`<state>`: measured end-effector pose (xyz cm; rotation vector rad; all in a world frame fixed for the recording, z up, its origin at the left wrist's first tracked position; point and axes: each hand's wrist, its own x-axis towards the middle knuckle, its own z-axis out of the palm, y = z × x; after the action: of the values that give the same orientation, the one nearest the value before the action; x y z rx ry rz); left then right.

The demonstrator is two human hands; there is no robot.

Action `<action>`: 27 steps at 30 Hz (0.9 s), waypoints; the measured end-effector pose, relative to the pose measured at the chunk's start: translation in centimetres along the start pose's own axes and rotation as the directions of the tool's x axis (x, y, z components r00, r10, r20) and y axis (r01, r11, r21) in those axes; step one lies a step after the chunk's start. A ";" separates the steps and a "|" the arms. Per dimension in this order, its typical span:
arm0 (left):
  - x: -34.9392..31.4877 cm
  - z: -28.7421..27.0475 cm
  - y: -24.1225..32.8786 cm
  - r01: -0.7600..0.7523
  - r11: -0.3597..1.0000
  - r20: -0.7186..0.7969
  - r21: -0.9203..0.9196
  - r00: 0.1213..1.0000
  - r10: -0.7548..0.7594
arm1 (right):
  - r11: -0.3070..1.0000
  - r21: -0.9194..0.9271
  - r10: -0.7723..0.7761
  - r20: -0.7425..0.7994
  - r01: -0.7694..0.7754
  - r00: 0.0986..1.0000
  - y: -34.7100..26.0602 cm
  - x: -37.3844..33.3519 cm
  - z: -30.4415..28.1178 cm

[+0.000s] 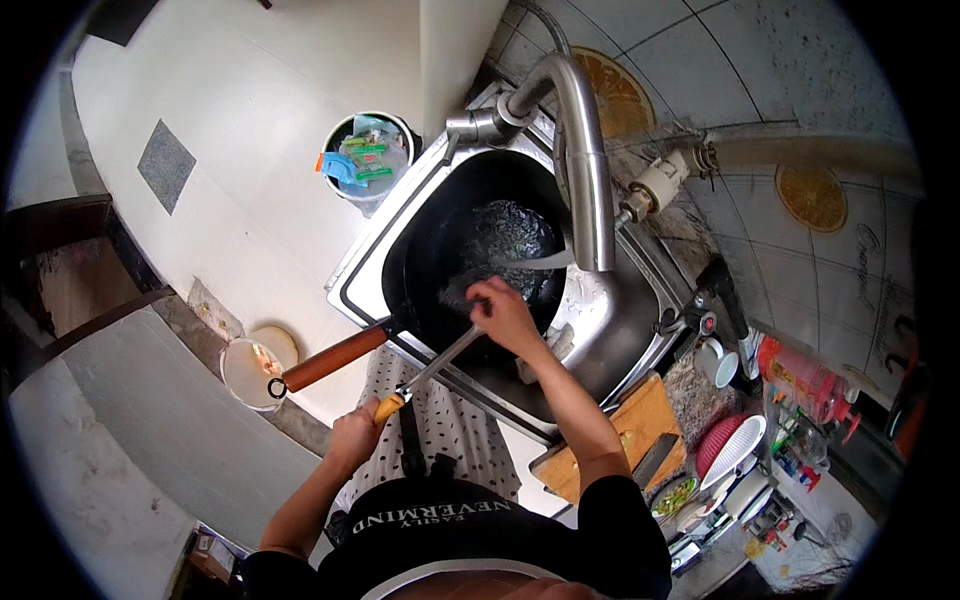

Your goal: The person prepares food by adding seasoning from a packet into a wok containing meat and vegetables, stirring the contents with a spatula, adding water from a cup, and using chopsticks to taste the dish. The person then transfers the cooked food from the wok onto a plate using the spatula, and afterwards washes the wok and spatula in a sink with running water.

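Note:
A black wok with a reddish-brown wooden handle sits in the steel sink. Water runs from the faucet and churns in the wok's bottom. My left hand is wrapped round the yellowish wooden handle of a long metal cooking utensil, which slants up over the sink's near edge. Its far end is hidden by my right hand, so I cannot tell its exact kind. My right hand is closed over that end, gripping a dark, fuzzy scouring pad.
A wooden cutting board with a knife lies right of the sink. Beyond it are a red-and-white colander and bottles. A lined trash bin stands left of the sink; a white bucket is on the floor.

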<state>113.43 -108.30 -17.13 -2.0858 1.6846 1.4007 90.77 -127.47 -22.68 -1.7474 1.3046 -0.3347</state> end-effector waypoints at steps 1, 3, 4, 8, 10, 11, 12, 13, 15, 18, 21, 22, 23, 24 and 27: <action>0.2 -0.1 0.2 0.004 1.000 -0.013 -0.024 1.000 -0.004 | 0.999 0.024 0.040 0.068 -0.041 0.997 -1.0 -0.2 -0.1; 0.2 -0.3 0.6 -0.023 0.999 0.016 0.045 1.000 0.023 | 0.998 -0.064 -0.005 -0.088 0.000 0.996 3.4 1.1 -0.4; 0.3 -0.3 0.3 -0.050 0.996 0.034 0.077 0.998 0.048 | 0.981 -0.106 0.157 -0.076 -0.165 0.985 5.9 1.7 -1.3; 0.5 -2.5 0.2 -0.063 0.973 0.024 0.221 0.998 0.059 | 0.871 -0.478 -0.004 -0.233 -0.111 0.972 12.9 1.8 -3.2; 0.2 -5.4 0.9 -0.068 0.966 -0.062 0.249 0.994 0.086 | 0.720 -0.692 -0.076 -0.139 -0.042 0.987 12.1 0.7 -2.9; 0.0 -6.9 1.4 -0.056 0.963 -0.099 0.265 0.991 0.085 | 0.608 -0.794 -0.050 -0.063 -0.020 0.997 12.3 -0.3 -1.6; -0.1 -8.0 1.3 -0.038 0.975 -0.111 0.218 0.992 0.063 | 0.567 -0.822 0.055 -0.027 -0.053 0.998 13.2 -1.6 0.1; -0.6 -9.0 1.4 -0.025 0.984 -0.137 0.177 0.989 0.050 | 0.629 -0.770 0.162 -0.006 -0.109 0.987 11.9 -2.4 1.3; -1.2 -11.3 1.8 -0.015 0.995 -0.187 0.103 0.982 0.034 | 0.833 -0.532 0.341 0.282 -0.149 0.897 8.2 -2.7 2.9; -1.8 -13.0 1.8 0.000 1.000 -0.267 -0.011 0.964 -0.003 | 0.997 0.078 -0.018 0.131 0.007 0.991 5.2 0.9 8.0; -1.9 -14.2 2.7 0.017 0.993 -0.298 -0.114 0.953 -0.050 | 0.982 0.062 -0.123 -0.496 0.176 0.859 7.5 9.9 10.4; -2.0 -14.3 2.7 0.021 0.991 -0.309 -0.129 0.949 -0.060 | 0.977 0.128 -0.067 -0.580 0.172 0.812 8.9 11.4 9.0; -2.3 -14.3 2.4 0.033 0.987 -0.320 -0.155 0.944 -0.082 | 0.998 0.028 0.064 -0.535 -0.059 0.842 7.6 10.6 6.6; -2.5 -14.2 2.1 0.034 0.984 -0.327 -0.177 0.941 -0.092 | 0.984 -0.035 0.133 -0.522 -0.177 0.842 7.3 9.2 5.0; -2.9 -13.9 1.6 0.033 0.966 -0.320 -0.255 0.940 -0.116 | 0.874 -0.129 0.392 -0.383 -0.469 0.836 9.4 3.8 5.0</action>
<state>120.16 -115.08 -6.50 -2.6243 1.5819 1.3565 89.80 -128.59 -33.86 -1.5448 2.0174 -0.2486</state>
